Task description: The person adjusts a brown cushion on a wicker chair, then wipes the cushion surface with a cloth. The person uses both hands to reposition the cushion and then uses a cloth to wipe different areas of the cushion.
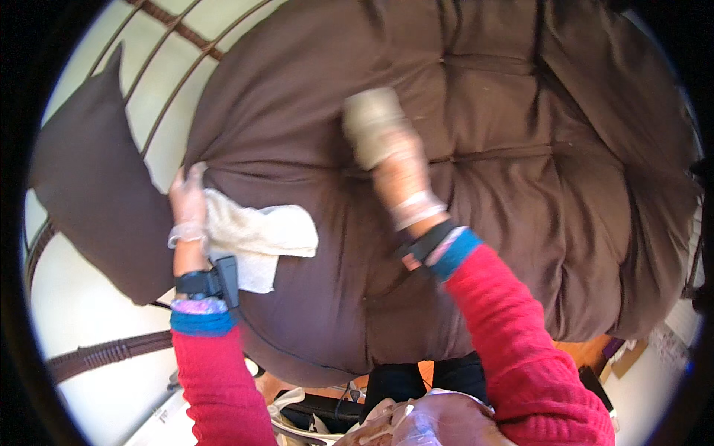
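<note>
A large brown tufted cushion [312, 134] spreads out before me, with stitched creases across it. My left hand [188, 195], in a clear disposable glove, grips the cushion's left edge. Beside that wrist a folded white cloth [279, 228] lies on the cushion. My right hand [400, 164], also gloved, holds a beige cloth or pad [371, 125] over the middle of the cushion. Motion blurs this hand and the pad, so their contact with the fabric is hard to tell.
A brown pillow [106, 184] leans at the left, against a frame of thin curved rods [162, 42]. A wrapped frame rail [111, 354] runs at the lower left. Below the cushion are a black bag-like item [321, 412] and wooden floor [583, 354].
</note>
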Available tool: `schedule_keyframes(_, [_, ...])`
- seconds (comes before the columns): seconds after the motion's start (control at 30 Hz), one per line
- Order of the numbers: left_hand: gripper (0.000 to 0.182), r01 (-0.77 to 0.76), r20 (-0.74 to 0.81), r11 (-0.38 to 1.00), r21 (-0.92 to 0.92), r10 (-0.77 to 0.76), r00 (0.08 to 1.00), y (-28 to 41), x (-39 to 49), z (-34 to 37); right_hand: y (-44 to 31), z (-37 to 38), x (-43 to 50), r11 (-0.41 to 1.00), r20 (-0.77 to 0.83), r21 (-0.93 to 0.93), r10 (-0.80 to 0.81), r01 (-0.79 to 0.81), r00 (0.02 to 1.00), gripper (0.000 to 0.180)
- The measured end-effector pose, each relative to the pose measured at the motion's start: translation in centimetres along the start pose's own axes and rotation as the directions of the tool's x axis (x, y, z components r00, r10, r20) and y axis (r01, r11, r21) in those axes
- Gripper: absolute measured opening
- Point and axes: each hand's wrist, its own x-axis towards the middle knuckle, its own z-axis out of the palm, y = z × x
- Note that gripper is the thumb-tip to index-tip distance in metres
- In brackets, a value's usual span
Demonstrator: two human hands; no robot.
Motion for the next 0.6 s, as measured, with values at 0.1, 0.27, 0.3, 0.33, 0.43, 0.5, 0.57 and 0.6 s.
schedule_keyframes(0.1, [0.045,0.004,-0.017,0.999,-0.044,-0.005,1.0,0.0,0.2,-0.5,-3.6,2.7,-1.2,0.86,0.218,-0.064,-0.483,0.506,0.848,0.026])
schedule_keyframes(0.27, [0.048,0.043,0.021,0.999,-0.017,-0.043,0.999,-0.7,0.1,-1.4,4.5,0.7,-0.7,0.856,0.452,-0.354,-0.195,0.376,0.87,0.024])
schedule_keyframes(0.3, [0.049,0.09,0.038,0.996,-0.019,-0.089,0.995,-1.1,0.2,-1.6,6.6,-0.4,-0.6,0.85,0.436,-0.367,-0.202,0.379,0.877,0.025])
schedule_keyframes(0.33, [0.05,0.077,0.035,0.996,-0.034,-0.076,0.997,-1.5,0.2,-1.7,8.2,-1.4,-0.6,0.829,0.468,-0.412,-0.163,0.377,0.869,0.026])
schedule_keyframes(0.43, [0.051,-0.063,-0.037,0.996,0.061,0.065,0.997,-2.7,0.9,-2.1,12.1,-5.1,0.3,0.79,0.507,-0.526,-0.007,0.315,0.862,0.027])
schedule_keyframes(0.5, [0.052,-0.032,-0.038,0.999,0.028,0.033,0.999,-3.3,1.3,-2.3,14.6,-8.1,0.9,0.736,0.491,-0.654,0.236,0.176,0.839,0.028])
schedule_keyframes(0.57, [0.053,-0.042,-0.044,0.998,0.052,0.044,0.998,-3.9,1.6,-2.5,17.4,-10.5,1.5,0.705,0.458,-0.666,0.127,0.245,0.88,0.03])
schedule_keyframes(0.6, [0.055,0.041,-0.028,0.998,0.045,-0.039,0.999,-4.1,1.8,-2.7,18.6,-11.5,1.5,0.668,0.457,-0.702,0.159,0.245,0.875,0.032])
